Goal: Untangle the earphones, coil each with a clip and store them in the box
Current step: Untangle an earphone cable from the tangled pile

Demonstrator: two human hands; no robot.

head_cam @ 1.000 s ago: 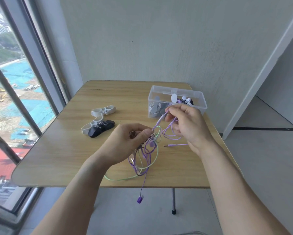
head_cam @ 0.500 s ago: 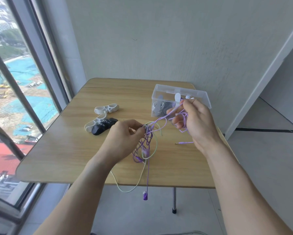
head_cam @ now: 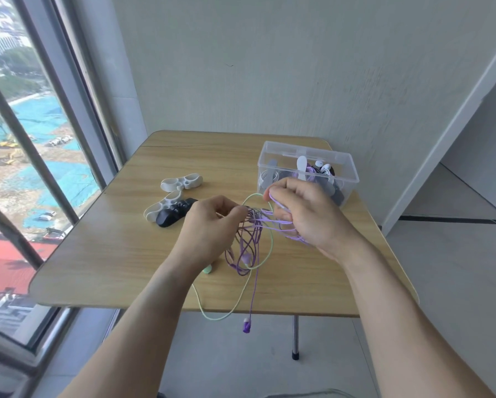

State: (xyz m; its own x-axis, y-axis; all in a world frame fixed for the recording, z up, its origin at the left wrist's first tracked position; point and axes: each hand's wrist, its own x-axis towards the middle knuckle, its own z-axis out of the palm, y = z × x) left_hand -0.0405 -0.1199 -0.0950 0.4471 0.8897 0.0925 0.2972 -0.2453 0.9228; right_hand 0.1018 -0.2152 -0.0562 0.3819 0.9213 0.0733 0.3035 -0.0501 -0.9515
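Observation:
A tangle of purple earphone cable (head_cam: 248, 245) and pale green earphone cable (head_cam: 265, 254) hangs between my hands above the wooden table (head_cam: 103, 254). My left hand (head_cam: 212, 225) pinches the knot at its top. My right hand (head_cam: 307, 216) grips a bunch of purple loops just to the right. A purple earbud (head_cam: 246, 325) and a green loop dangle below the table's front edge. A clear plastic box (head_cam: 341, 168) at the back right holds several coiled earphones. White clips (head_cam: 182, 181) and a black clip (head_cam: 173, 214) lie at the left.
A window with a thick frame (head_cam: 77, 110) runs along the left side of the table. A plain wall stands behind, and a doorway opens at the right. One table leg (head_cam: 295, 337) shows below the front edge.
My right hand has come back down and left toward my left hand, gathering purple loops. The loose purple plug that lay on the table is no longer visible.

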